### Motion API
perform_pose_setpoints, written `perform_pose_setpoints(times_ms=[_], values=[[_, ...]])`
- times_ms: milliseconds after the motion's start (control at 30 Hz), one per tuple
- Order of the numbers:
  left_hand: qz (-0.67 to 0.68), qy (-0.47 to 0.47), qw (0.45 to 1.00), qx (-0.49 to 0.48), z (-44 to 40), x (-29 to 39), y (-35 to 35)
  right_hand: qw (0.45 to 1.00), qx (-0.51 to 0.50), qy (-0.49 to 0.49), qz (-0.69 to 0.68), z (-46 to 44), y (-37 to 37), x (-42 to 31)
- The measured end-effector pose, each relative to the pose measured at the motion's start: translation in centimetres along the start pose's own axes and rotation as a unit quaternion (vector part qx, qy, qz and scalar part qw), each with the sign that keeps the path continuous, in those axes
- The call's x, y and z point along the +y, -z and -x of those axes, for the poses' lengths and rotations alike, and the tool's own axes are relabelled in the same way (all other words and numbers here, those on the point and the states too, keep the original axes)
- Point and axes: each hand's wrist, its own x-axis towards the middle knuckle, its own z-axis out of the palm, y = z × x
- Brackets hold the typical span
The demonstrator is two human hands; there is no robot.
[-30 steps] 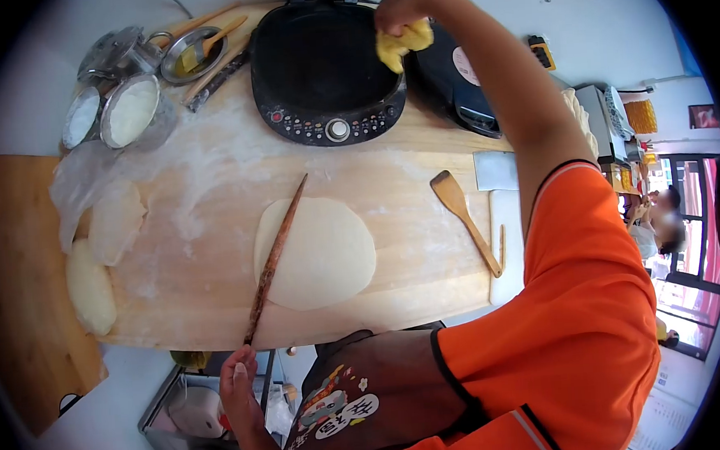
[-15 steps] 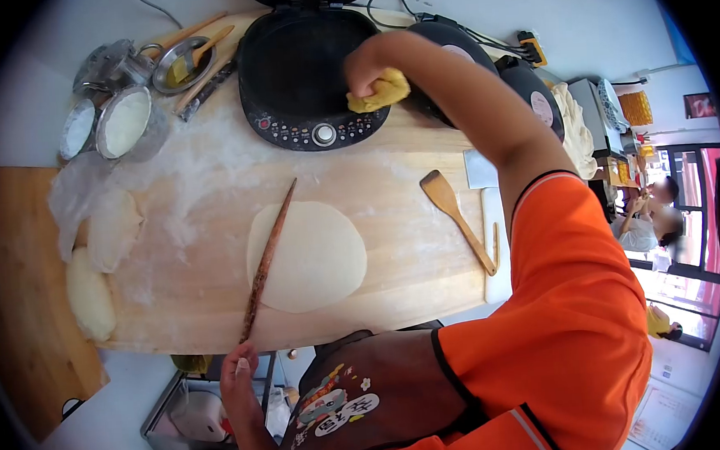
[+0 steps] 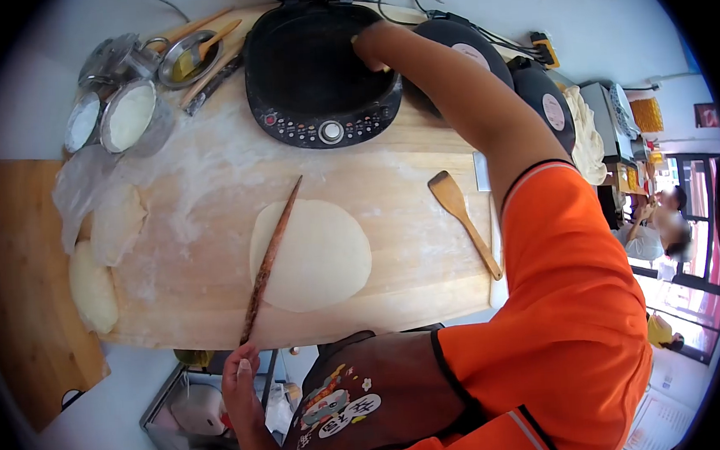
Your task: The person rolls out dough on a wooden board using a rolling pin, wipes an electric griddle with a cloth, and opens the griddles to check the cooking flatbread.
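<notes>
one bare left hand [image 3: 241, 371] pinched the near tip of a slender, tapered, brown wooden rolling pin [image 3: 273, 255], whose long axis ran forward and slightly right, crossing over the left part of a round, flat, pale dough sheet [image 3: 329, 256]. the dough sheet lay forward and right of that hand, the nearer of the two, on the floured, light wooden counter [image 3: 407, 259]. the bare right hand [image 3: 375, 47] was well apart, over the right side of a black, rounded electric griddle [image 3: 292, 64]; bits of yellow cloth [image 3: 354, 40] showed beside it, but how its fingers closed could not be told.
</notes>
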Motion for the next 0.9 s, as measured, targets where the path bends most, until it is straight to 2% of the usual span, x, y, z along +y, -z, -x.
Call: perform_pose_setpoints(times_ms=[100,167,200,233,267,300,400,433,533,600,667,733,800,867,900], values=[[0.011,0.0,1.0,0.008,0.4,-0.4,0.2,0.985,-0.091,0.144,0.004,-1.1,0.0,-1.9],[0.015,0.002,1.0,0.007,0.0,-0.8,0.0,0.974,-0.11,0.193,-0.039,0.2,2.6,-4.6],[0.011,0.007,1.0,0.006,-0.1,-1.1,-0.1,0.955,-0.028,0.295,-0.03,-5.4,0.1,-4.7],[0.007,0.012,1.0,0.004,-0.2,-1.2,-0.2,0.947,0.012,0.237,-0.214,-3.4,1.5,-5.5],[0.009,0.008,1.0,0.001,-0.3,-1.2,-0.3,0.893,0.067,0.2,-0.398,-1.3,3.0,-6.4],[0.01,0.003,1.0,0.0,-0.4,-1.2,-0.5,0.869,0.18,0.232,-0.399,-4.6,2.1,-7.3],[-0.004,0.001,1.0,-0.001,-0.5,-0.5,-0.9,0.834,0.408,0.1,-0.357,-8.5,2.0,-9.0],[-0.006,-0.004,1.0,-0.002,-0.5,-0.3,-0.9,0.853,0.409,0.048,-0.321,-9.2,2.3,-8.4],[-0.013,-0.002,1.0,0.002,-0.7,0.0,-1.2,0.897,0.378,-0.095,-0.207,-11.2,2.6,-5.3],[-0.01,0.0,1.0,0.003,-0.7,0.1,-1.4,0.911,0.37,-0.124,-0.137,-10.6,1.6,-2.6],[-0.003,0.002,1.0,-0.004,-0.7,0.2,-1.6,0.94,0.298,-0.159,-0.053,-7.9,0.4,-0.4],[0.008,-0.006,1.0,0.0,-0.7,-0.2,-1.5,0.968,0.154,-0.192,-0.049,-4.6,-0.4,0.0],[-0.013,-0.017,1.0,-0.012,-1.2,-1.0,-1.3,0.986,0.086,-0.136,-0.052,-2.4,-2.6,-0.5],[-0.067,-0.023,0.997,-0.021,-1.5,-2.1,-0.1,0.999,0.021,-0.034,-0.035,-1.1,-3.0,-2.0],[-0.084,-0.025,0.996,-0.013,-1.0,-1.5,-0.3,0.995,-0.039,0.012,-0.094,-1.3,-2.4,-2.3]])
